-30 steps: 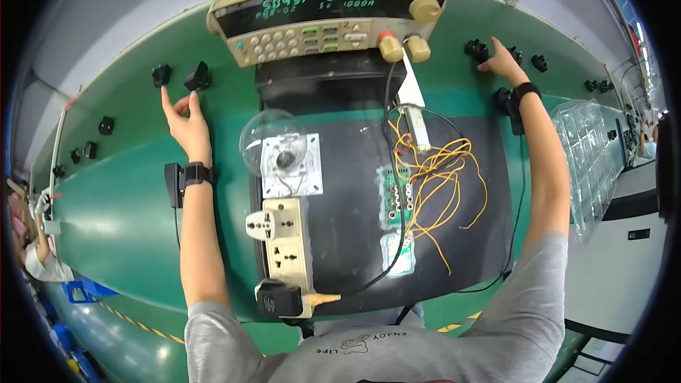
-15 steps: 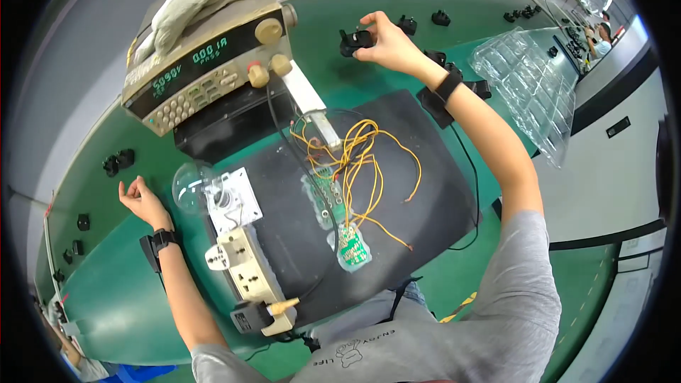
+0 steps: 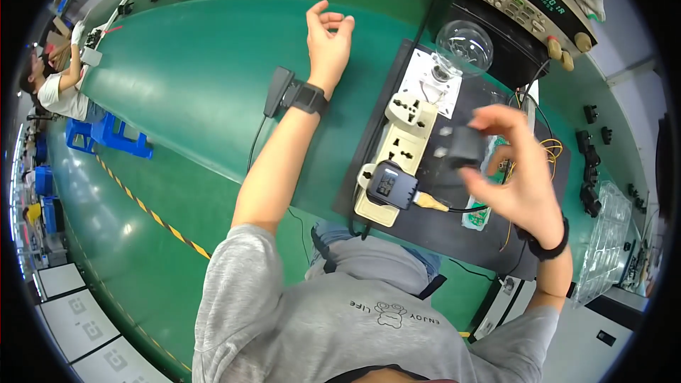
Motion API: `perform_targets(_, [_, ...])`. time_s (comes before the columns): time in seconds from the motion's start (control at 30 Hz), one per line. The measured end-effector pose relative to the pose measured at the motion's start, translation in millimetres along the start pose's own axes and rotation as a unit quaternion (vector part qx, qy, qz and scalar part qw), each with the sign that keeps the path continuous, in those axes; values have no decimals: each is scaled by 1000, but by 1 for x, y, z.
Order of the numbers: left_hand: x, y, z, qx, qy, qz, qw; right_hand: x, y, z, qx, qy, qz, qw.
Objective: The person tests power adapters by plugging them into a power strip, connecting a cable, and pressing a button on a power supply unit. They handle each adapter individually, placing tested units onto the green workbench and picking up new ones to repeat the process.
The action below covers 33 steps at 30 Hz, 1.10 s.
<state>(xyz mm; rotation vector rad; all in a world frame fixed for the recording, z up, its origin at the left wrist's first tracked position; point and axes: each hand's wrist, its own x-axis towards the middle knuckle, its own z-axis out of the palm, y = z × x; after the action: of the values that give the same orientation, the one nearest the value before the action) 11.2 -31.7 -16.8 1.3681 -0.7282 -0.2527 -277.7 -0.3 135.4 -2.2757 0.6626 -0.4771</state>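
Holding a small black plug adapter [image 3: 464, 147] pinched in the right hand [image 3: 514, 177] just above the beige power strip [image 3: 397, 159], apparently ready for seating in a free socket, while the left hand [image 3: 328, 39] rests loosely curled and empty well left of it.

Curved green workbench [image 3: 198, 92] left of the grip, glossy green floor [image 3: 92, 241] with yellow-black hazard stripe [image 3: 152, 216] below-left, blue plastic stools [image 3: 106, 138] far left, white floor tiles [image 3: 78, 326] bottom-left, even overhead glare.

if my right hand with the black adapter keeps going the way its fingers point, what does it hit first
Probably the cream power strip. The right hand holds the small black adapter with fingers pointing left, toward the strip's free sockets. The hand seems raised above the mat, so depth is uncertain.
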Motion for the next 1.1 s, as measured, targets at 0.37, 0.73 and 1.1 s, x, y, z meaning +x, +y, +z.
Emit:
perform_targets(0.37, [-2, 10, 5, -1, -38, -15, 999, 41, -1, 27, -201, -15, -130, 971])
perform_targets(0.73, [-18, 58, -6, -117, -78, 37, 989, 41, -3, 35, -197, -34, -90, 976])
perform_targets(1.1, [-117, 124, -74, 55, -512, 157, 843, -57, 4, 38, -67, 25, -81, 994])
